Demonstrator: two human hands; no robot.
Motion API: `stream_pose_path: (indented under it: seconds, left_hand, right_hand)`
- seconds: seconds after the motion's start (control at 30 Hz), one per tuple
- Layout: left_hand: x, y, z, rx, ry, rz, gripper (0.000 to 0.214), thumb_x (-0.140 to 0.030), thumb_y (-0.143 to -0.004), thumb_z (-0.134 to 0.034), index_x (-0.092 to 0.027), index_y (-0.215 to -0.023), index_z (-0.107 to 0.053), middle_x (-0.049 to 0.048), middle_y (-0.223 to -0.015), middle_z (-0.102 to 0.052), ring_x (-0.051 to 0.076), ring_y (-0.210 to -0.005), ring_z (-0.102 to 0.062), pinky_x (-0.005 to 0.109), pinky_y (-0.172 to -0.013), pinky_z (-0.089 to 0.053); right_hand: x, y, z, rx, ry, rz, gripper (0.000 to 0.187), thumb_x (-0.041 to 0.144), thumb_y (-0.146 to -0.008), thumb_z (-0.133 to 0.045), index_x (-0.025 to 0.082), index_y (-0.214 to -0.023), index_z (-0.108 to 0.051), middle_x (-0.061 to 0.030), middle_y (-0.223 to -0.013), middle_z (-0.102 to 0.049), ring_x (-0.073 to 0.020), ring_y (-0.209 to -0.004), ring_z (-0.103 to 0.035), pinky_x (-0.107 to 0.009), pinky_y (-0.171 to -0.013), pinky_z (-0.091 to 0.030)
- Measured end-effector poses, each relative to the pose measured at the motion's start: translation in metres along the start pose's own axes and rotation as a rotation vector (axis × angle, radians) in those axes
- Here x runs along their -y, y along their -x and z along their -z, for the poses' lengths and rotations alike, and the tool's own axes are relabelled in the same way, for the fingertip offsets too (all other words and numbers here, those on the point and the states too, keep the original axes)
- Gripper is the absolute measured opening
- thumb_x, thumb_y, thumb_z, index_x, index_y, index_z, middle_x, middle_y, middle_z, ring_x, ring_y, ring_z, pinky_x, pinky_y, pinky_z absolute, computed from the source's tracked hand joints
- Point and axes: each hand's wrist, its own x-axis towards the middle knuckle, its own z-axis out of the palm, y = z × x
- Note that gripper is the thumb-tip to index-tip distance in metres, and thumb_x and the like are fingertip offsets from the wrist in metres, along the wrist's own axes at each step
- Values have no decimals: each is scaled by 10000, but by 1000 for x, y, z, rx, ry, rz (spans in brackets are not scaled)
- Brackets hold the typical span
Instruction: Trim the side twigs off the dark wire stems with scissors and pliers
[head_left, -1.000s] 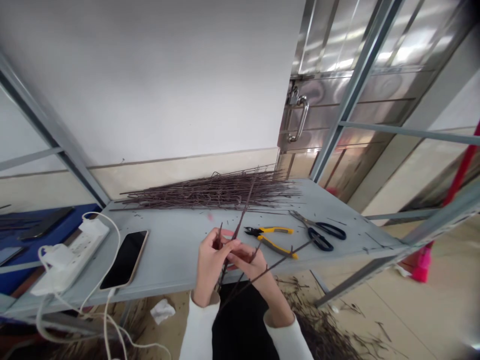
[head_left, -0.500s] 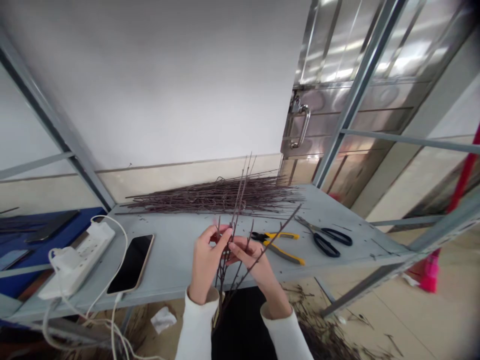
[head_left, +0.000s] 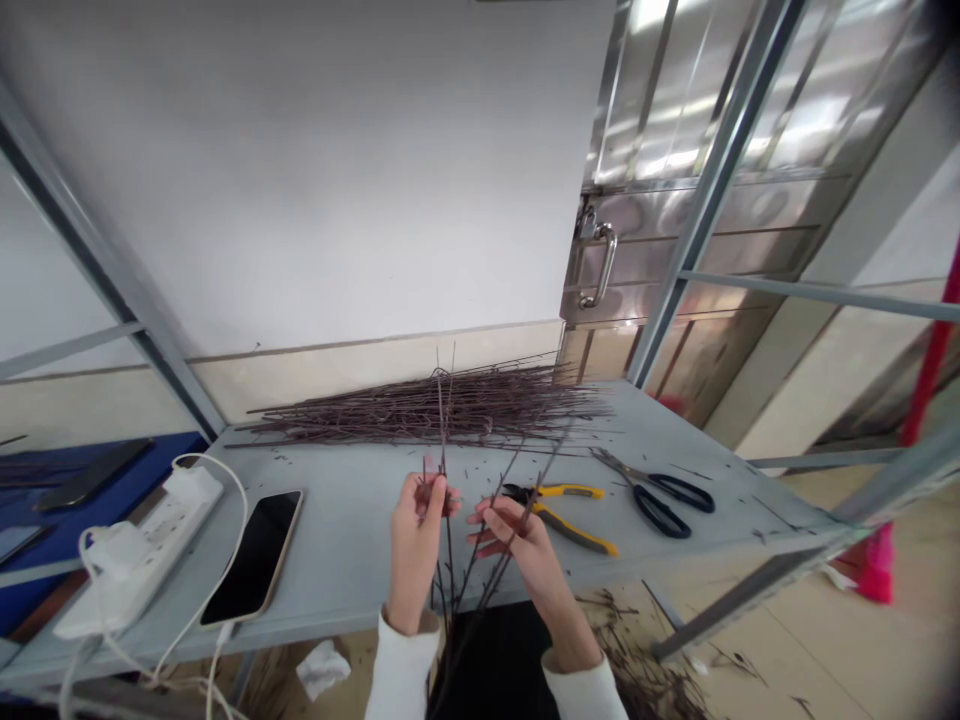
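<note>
My left hand [head_left: 415, 535] pinches a thin, dark, branching twig [head_left: 444, 440] whose tip rises above the fingers and whose stem hangs below them. My right hand [head_left: 519, 540] holds another dark stem [head_left: 496, 570] that slants across the palm; I cannot tell whether it joins the left twig. Just beyond my right hand lie yellow-and-black pliers [head_left: 566, 508]. Both hands are above a grey metal table [head_left: 352, 520], and a long heap of cut twigs [head_left: 420, 415] lies along its back.
Black-handled scissors [head_left: 660, 505] lie at the table's right. On the left are a phone [head_left: 253, 558] and a white power strip [head_left: 142, 550] with cables. Twig cuttings [head_left: 637, 670] and a crumpled tissue [head_left: 322, 668] lie on the floor. Metal shelf uprights frame the table.
My hands have drawn apart from their close position over the twigs. The stems now lean differently between them, and the view has shifted slightly.
</note>
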Motion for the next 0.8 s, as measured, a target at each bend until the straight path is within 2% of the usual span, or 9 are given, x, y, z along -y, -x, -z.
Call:
stream_pose_path:
  seconds: [0.1,0.2,0.33,0.43,0.5,0.6,0.7,0.8]
  left_hand:
    - [2,-2,-3,41,155,56,311,-471,-752,-628,-173,-779,-543,-6,-661,-623,115,-534,-575,255,-569,-486]
    - [4,-3,-6,75,214,83,316,-462,-738,-651,-162,-787,-563,-15,-651,-610,89,-502,-529,225,-537,-453]
    - [10,-6,-7,67,196,99,321,-468,-751,-635,-156,-815,-591,26,-746,-656,119,-572,-581,254,-596,-480]
    - [16,-8,-8,30,121,60,311,-472,-766,-618,-164,-792,-579,33,-784,-651,145,-644,-604,284,-666,-486]
    - [19,-7,-10,-45,56,7,315,-483,-778,-602,-175,-738,-550,3,-695,-602,138,-626,-571,264,-643,-461]
    - [22,-5,-15,-229,-10,-66,348,-516,-816,-536,-196,-687,-488,-48,-574,-475,113,-540,-467,230,-561,-397]
    - [22,-2,-19,-389,-10,-102,353,-545,-833,-488,-205,-736,-474,-61,-576,-432,111,-526,-429,225,-547,-379]
    - [21,-1,-22,-462,-2,-121,363,-556,-829,-483,-202,-752,-479,-53,-605,-435,113,-545,-424,224,-552,-381]
  right_hand:
    - [-2,-2,4,0,4,-17,397,495,-641,-747,166,-840,-647,-39,-735,-700,-175,-595,-667,-279,-527,-542]
    - [-4,-7,6,22,13,-41,430,511,-631,-748,161,-866,-659,-39,-721,-697,-169,-578,-661,-276,-522,-537]
    - [-7,-12,9,33,16,-70,454,522,-600,-762,162,-856,-662,-26,-690,-688,-155,-537,-646,-268,-503,-531]
    - [-7,-14,10,41,24,-80,451,522,-600,-762,163,-853,-661,-18,-673,-677,-158,-539,-649,-267,-504,-532]
    - [-6,-14,10,41,29,-86,457,529,-592,-762,162,-845,-657,-15,-658,-670,-160,-532,-646,-266,-494,-530]
    - [-5,-13,10,19,43,-80,459,534,-597,-756,157,-837,-651,-12,-651,-663,-152,-512,-633,-258,-470,-525]
    - [-5,-13,10,-35,40,-85,460,541,-595,-753,156,-819,-638,-11,-648,-661,-156,-504,-633,-259,-459,-525]
    - [-5,-14,10,-55,22,-96,467,550,-589,-751,158,-809,-623,-10,-649,-661,-159,-494,-636,-267,-471,-529]
